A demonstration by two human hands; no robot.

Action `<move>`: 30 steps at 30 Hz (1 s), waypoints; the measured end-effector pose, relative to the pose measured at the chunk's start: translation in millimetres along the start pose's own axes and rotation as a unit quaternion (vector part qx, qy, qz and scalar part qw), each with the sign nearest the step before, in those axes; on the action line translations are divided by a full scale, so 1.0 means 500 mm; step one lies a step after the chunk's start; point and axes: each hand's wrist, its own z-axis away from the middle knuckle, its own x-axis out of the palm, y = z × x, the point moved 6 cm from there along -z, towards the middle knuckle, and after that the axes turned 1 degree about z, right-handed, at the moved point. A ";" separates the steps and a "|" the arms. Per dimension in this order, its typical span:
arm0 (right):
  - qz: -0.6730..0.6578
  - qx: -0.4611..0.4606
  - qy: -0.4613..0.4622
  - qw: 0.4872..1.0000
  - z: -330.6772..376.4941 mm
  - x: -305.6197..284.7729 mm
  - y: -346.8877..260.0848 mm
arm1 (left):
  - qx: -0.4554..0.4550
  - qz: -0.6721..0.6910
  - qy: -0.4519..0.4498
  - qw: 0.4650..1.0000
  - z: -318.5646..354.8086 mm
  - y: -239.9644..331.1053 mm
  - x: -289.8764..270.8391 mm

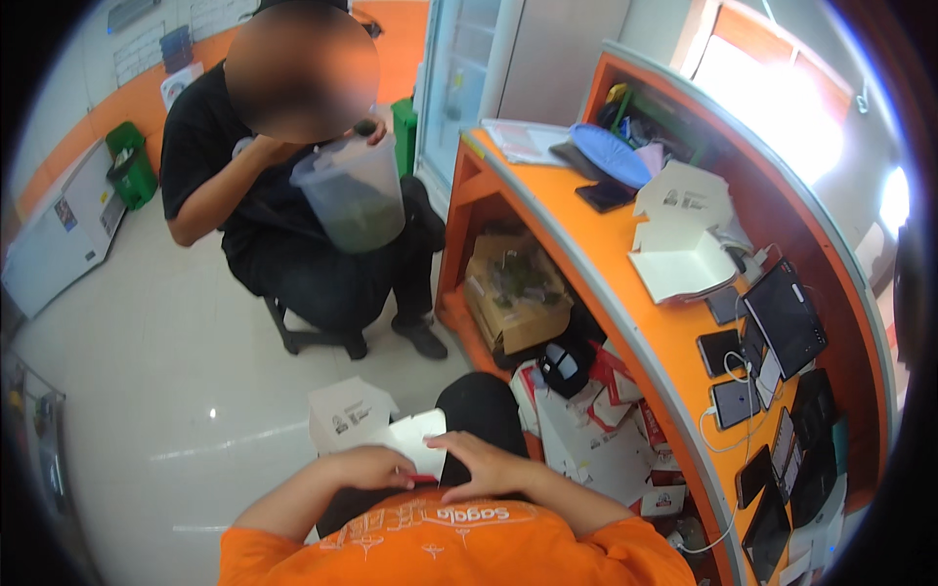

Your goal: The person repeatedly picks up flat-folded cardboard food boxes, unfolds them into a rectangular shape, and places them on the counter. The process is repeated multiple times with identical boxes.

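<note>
Daylight pours in from the window at upper right, blown out to near white, and it lights the orange counter evenly while the shelves under it sit in deep shadow. The pale floor throws back soft streaks and one small bright glint, and the seated person casts only a faint shadow beneath the stool. Fisheye bending curves the counter edge hard, the corners fall to black, and the whole view is a touch soft, smearing most toward the rim.
</note>
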 end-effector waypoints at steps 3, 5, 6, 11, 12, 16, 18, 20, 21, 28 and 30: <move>0.045 0.035 -0.067 0.996 0.005 0.007 0.057 | -0.022 0.068 -0.045 0.996 -0.020 -0.005 0.011; 0.106 0.017 -0.060 0.992 0.014 0.018 0.058 | -0.041 0.072 -0.060 0.995 -0.022 0.001 0.038; 0.107 0.022 -0.050 0.993 0.015 0.021 0.063 | -0.047 0.069 -0.065 0.994 -0.023 0.003 0.041; -0.159 0.084 -0.124 0.976 0.015 0.027 0.099 | -0.070 0.113 -0.063 0.989 -0.017 -0.040 0.040; -0.175 0.067 -0.094 0.978 0.016 0.022 0.109 | -0.080 0.123 -0.059 0.987 -0.014 -0.050 0.030; -0.291 0.020 -0.008 0.956 0.028 0.022 0.139 | -0.125 0.268 -0.024 0.955 -0.002 -0.079 0.012; -0.331 0.014 0.029 0.943 0.029 0.025 0.157 | -0.110 0.302 -0.002 0.947 -0.009 -0.083 0.013; -0.253 0.013 0.052 0.966 0.017 0.004 0.138 | -0.132 0.298 0.025 0.945 -0.012 -0.065 0.006; -0.204 0.021 0.052 0.977 0.014 -0.003 0.127 | -0.139 0.274 0.040 0.951 -0.013 -0.046 -0.006; -0.109 0.205 0.205 0.951 0.025 -0.012 0.133 | -0.103 0.124 0.125 0.979 -0.030 0.003 -0.047; -0.083 0.228 0.224 0.944 0.025 -0.022 0.118 | -0.136 0.152 0.103 0.974 -0.033 0.013 -0.054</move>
